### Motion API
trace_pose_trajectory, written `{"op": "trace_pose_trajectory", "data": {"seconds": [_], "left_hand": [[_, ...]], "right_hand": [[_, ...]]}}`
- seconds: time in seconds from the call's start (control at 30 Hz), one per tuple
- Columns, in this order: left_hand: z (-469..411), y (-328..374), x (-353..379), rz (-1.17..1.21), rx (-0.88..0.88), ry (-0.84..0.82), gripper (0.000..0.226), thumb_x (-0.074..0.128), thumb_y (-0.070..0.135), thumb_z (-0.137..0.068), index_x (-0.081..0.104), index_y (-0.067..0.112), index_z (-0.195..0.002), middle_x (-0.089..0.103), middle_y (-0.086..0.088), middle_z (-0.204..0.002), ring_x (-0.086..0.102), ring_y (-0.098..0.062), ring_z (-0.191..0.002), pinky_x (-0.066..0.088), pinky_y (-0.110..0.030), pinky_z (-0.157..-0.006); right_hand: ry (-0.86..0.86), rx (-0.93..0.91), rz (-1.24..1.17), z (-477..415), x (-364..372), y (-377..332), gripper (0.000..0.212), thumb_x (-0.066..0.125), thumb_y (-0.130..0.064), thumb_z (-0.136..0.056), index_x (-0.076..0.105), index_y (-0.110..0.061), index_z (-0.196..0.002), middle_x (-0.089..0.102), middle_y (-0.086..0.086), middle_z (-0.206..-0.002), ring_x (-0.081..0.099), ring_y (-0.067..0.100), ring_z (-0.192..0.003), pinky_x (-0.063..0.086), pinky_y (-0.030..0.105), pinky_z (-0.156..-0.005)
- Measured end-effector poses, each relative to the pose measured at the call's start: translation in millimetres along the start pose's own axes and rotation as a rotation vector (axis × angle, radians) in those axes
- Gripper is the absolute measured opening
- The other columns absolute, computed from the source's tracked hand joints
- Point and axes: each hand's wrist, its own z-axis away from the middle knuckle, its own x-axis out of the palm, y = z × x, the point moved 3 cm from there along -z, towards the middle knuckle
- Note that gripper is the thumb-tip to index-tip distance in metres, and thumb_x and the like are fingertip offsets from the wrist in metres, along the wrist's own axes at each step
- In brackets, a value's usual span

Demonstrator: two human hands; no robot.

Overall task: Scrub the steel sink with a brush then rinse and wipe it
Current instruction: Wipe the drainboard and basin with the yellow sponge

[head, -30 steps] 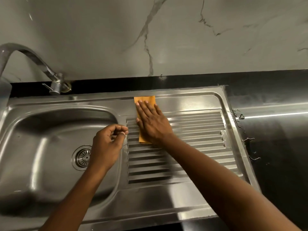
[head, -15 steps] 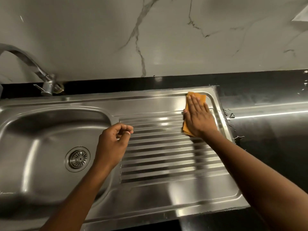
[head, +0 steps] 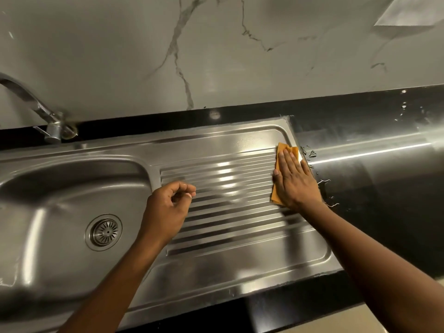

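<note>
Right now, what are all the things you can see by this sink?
sink: one, shiny silver steel, set into the countertop, with the basin on the left and a ridged draining board on the right
drain strainer: one, silver, in the bottom of the basin
tap: one, silver, behind the basin at far left
cloth: one, orange, at the right end of the draining board
countertop: one, black, around the sink
water drops: several, clear, on the countertop just right of the sink
wall: one, pale grey marble with dark veins, behind the countertop
left hand: one, fingers curled, holding nothing, over the left end of the draining board
right hand: one, flat, pressing on the cloth
</note>
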Motion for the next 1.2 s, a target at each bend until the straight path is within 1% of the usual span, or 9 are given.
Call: {"op": "trace_pose_trajectory", "data": {"seconds": [0.33, 0.5, 0.57, 0.63, 0.7, 0.8, 0.93, 1.07, 1.2], "left_hand": [[16.9, 12.2, 20.7, -0.004, 0.024, -0.092, 0.023, 0.065, 0.008, -0.099, 0.077, 0.028, -0.098, 0.078, 0.014, -0.097, 0.072, -0.003, -0.097, 0.057, -0.027, -0.093], [23.1, 17.5, 30.0, -0.020, 0.031, -0.139, 0.024, 0.065, 0.009, -0.099, 0.076, 0.030, -0.099, 0.078, 0.014, -0.098, 0.072, -0.002, -0.096, 0.055, -0.023, -0.090], [25.0, 18.0, 32.9, -0.016, 0.037, -0.154, 0.024, 0.065, 0.008, -0.099, 0.076, 0.030, -0.099, 0.078, 0.015, -0.098, 0.072, 0.000, -0.096, 0.054, -0.019, -0.088], [26.0, 18.5, 35.5, -0.009, 0.041, -0.169, 0.024, 0.065, 0.008, -0.099, 0.076, 0.028, -0.101, 0.078, 0.015, -0.099, 0.071, 0.002, -0.097, 0.052, -0.015, -0.086], [25.9, 19.1, 37.5, -0.006, 0.045, -0.174, 0.023, 0.065, 0.007, -0.099, 0.076, 0.027, -0.101, 0.077, 0.015, -0.099, 0.071, 0.002, -0.097, 0.051, -0.011, -0.084], [25.0, 20.1, 37.8, -0.002, 0.048, -0.168, 0.023, 0.065, 0.007, -0.099, 0.077, 0.026, -0.101, 0.077, 0.014, -0.098, 0.070, 0.003, -0.097, 0.051, -0.005, -0.079], [22.7, 18.1, 36.8, -0.012, 0.036, -0.155, 0.022, 0.064, 0.008, -0.100, 0.077, 0.027, -0.101, 0.077, 0.015, -0.099, 0.070, 0.003, -0.097, 0.050, -0.004, -0.079], [19.7, 14.0, 36.1, -0.009, 0.030, -0.123, 0.021, 0.065, 0.008, -0.100, 0.077, 0.026, -0.104, 0.077, 0.015, -0.099, 0.071, 0.001, -0.098, 0.051, -0.011, -0.085], [14.2, 9.5, 39.4, -0.017, 0.016, -0.092, 0.021, 0.065, 0.009, -0.100, 0.077, 0.026, -0.104, 0.078, 0.016, -0.099, 0.072, -0.002, -0.098, 0.054, -0.018, -0.087]], "right_hand": [[-0.062, 0.036, 0.045, 93.6, 6.5, -0.3, 0.064, 0.001, -0.051, -0.109, -0.014, -0.020, -0.163, -0.018, -0.001, -0.170, -0.017, 0.015, -0.157, -0.006, 0.040, -0.129], [-0.079, -0.001, 0.143, 144.5, -3.7, -0.9, 0.064, 0.038, -0.048, -0.106, 0.033, -0.016, -0.161, 0.032, 0.010, -0.166, 0.030, 0.026, -0.154, 0.020, 0.041, -0.128], [-0.014, 0.123, -0.013, 153.8, -20.2, -2.3, 0.047, 0.030, -0.050, -0.108, 0.060, -0.021, -0.129, 0.071, 0.008, -0.121, 0.068, 0.025, -0.111, 0.052, 0.039, -0.101], [0.028, 0.240, -0.312, 154.5, -37.9, -0.6, 0.052, 0.023, -0.057, -0.105, 0.060, -0.021, -0.099, 0.066, 0.001, -0.079, 0.064, 0.018, -0.070, 0.051, 0.036, -0.068], [0.039, 0.330, -0.722, 148.0, -56.7, 4.3, 0.055, 0.031, -0.054, -0.106, 0.062, -0.011, -0.091, 0.061, 0.001, -0.070, 0.060, 0.015, -0.060, 0.049, 0.031, -0.061], [0.031, 0.389, -1.004, 123.0, -89.4, 13.2, 0.056, 0.040, -0.047, -0.109, 0.061, 0.004, -0.103, 0.063, 0.004, -0.077, 0.065, 0.016, -0.066, 0.056, 0.027, -0.064], [0.043, 0.364, -1.071, 55.0, -134.9, 23.5, 0.044, 0.048, -0.057, -0.104, 0.060, -0.015, -0.103, 0.066, 0.004, -0.089, 0.069, 0.023, -0.080, 0.057, 0.031, -0.069], [0.022, 0.277, -0.977, -33.2, -163.3, 40.7, 0.048, 0.047, -0.056, -0.105, 0.061, -0.010, -0.110, 0.064, 0.006, -0.092, 0.067, 0.022, -0.083, 0.058, 0.040, -0.081], [-0.037, 0.370, -0.630, -105.0, -156.1, 62.4, 0.060, 0.047, -0.056, -0.104, 0.054, -0.009, -0.140, 0.060, 0.017, -0.135, 0.060, 0.038, -0.122, 0.050, 0.050, -0.104]]}}
